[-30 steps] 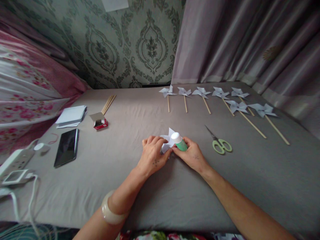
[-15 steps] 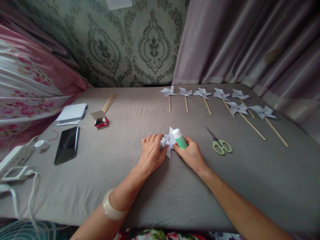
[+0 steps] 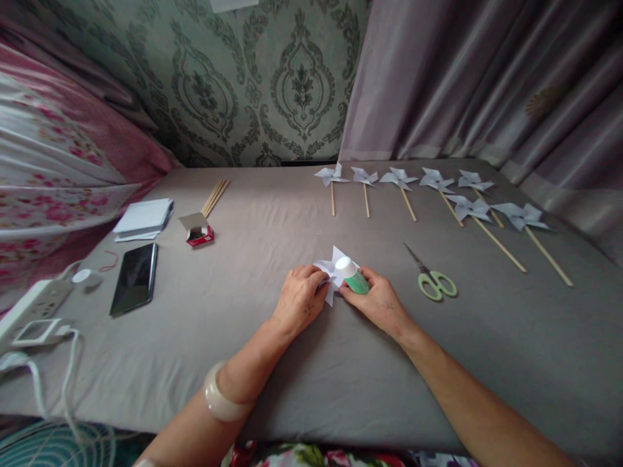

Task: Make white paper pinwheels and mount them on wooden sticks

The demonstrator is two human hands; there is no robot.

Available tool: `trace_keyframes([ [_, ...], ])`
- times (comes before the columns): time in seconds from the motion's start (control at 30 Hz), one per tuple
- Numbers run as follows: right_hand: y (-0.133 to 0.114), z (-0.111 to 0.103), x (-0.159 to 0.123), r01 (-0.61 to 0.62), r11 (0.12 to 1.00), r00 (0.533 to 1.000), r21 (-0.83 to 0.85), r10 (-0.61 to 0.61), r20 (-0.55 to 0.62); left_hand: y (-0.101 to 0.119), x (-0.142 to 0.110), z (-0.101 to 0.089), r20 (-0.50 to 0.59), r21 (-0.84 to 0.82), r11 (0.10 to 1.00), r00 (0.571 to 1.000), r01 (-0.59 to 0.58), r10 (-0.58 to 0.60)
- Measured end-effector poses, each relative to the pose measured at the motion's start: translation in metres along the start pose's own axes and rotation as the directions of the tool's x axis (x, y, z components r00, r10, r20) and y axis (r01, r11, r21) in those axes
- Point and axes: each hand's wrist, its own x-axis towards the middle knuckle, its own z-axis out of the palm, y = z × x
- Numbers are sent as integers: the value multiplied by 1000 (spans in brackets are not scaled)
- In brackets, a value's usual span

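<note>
A white paper pinwheel (image 3: pixel 337 254) without a stick lies on the cloth-covered surface between my hands. My left hand (image 3: pixel 302 295) presses its fingers together on the pinwheel's left side, near the middle. In my right hand (image 3: pixel 379 301) is a green glue stick (image 3: pixel 357 280) with a white cap, tilted up and to the left over the pinwheel's right side. My right fingertips also meet the paper's right edge; how firmly they grip it is hidden. To the right, scissors (image 3: pixel 431 282) with pale green handles lie apart from my hand.
Several finished pinwheels (image 3: pixel 399 178) on wooden sticks lie at the back right. Bare sticks (image 3: pixel 216 196), an opened red box (image 3: pixel 200 235), a paper stack (image 3: pixel 144 218) and a black phone (image 3: pixel 134 279) are on the left. A power strip (image 3: pixel 36 301) with cables sits at the left edge.
My left fingers have curled in closer on the pinwheel's middle. The glue stick stays in my right hand, and the view has shifted slightly.
</note>
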Motion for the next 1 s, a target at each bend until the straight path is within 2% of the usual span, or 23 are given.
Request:
trace_keyframes([
  [0.57,1,0,1,-11,1000,1000,27,11,10,4,-1,-2,94,170,979,990,-116,101],
  [0.8,1,1,1,-6,999,1000,45,5,16,9,0,-6,159,248,958,982,-143,106],
  [1.0,0,0,0,-11,999,1000,41,10,23,11,1,-6,137,309,937,982,-165,127],
])
